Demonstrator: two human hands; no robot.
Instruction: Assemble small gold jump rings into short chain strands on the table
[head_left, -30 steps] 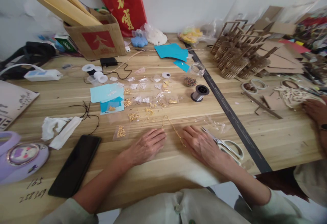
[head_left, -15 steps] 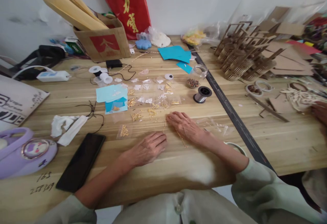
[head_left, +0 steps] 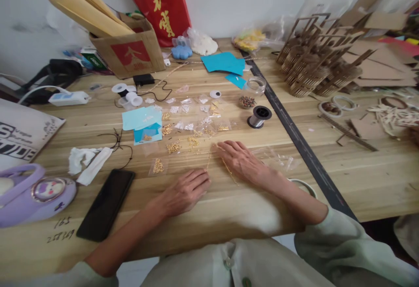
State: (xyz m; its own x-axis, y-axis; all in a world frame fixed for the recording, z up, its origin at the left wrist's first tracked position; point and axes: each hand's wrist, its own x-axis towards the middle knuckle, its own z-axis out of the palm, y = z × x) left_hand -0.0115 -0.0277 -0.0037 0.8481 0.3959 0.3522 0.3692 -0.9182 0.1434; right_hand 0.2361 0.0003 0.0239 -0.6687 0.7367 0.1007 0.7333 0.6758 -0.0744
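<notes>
A thin gold chain (head_left: pixel 230 171) lies on the wooden table, running between my two hands. My left hand (head_left: pixel 188 192) rests palm down with its fingers together, the fingertips closed on one end of the chain. Further up and to the right, my right hand (head_left: pixel 238 160) pinches the chain near its thumb and forefinger; the rest trails out below that palm. The exact grip of both hands is partly hidden. Just beyond them are small gold pieces (head_left: pixel 193 141), a heap of gold beads (head_left: pixel 173 148) and a small clear bag of gold beads (head_left: pixel 158 166).
A wire spool (head_left: pixel 259 117) and a jar of beads (head_left: pixel 247 102) stand beyond my right hand. Left are a black phone (head_left: pixel 106 204) and a purple bag-shaped thing (head_left: pixel 49 191). Woven baskets (head_left: pixel 314 66) stand back right. A dark strip (head_left: pixel 294 140) crosses the table.
My hands have moved slightly apart, and the chain stretch between them shows longer. The whole view has shifted a little. At the right edge, another person's hand has mostly gone out of view.
</notes>
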